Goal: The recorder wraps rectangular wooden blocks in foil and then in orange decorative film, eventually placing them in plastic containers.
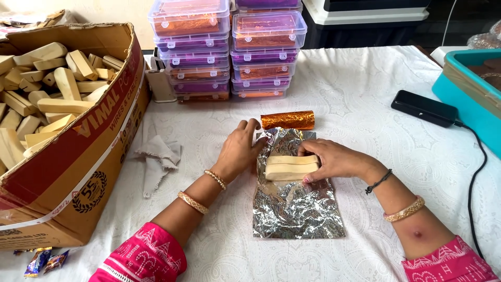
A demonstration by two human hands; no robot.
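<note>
A crinkled silver foil sheet [295, 206] lies on the white cloth in front of me. Two pale cream bars [290, 167] lie stacked on its upper part. My right hand [334, 159] grips the bars from the right side. My left hand [239, 149] rests flat on the foil's upper left edge, fingers spread, touching the foil beside the bars. Just beyond the foil lies a finished roll wrapped in orange foil [287, 120].
A big cardboard box [78, 156] full of pale bars stands at the left. Stacked clear plastic boxes [229, 47] with orange rolls stand at the back. A grey rag [156, 159], a black device with cable [424, 108], a teal tub [469, 89] and small wrapped sweets [44, 261] lie around.
</note>
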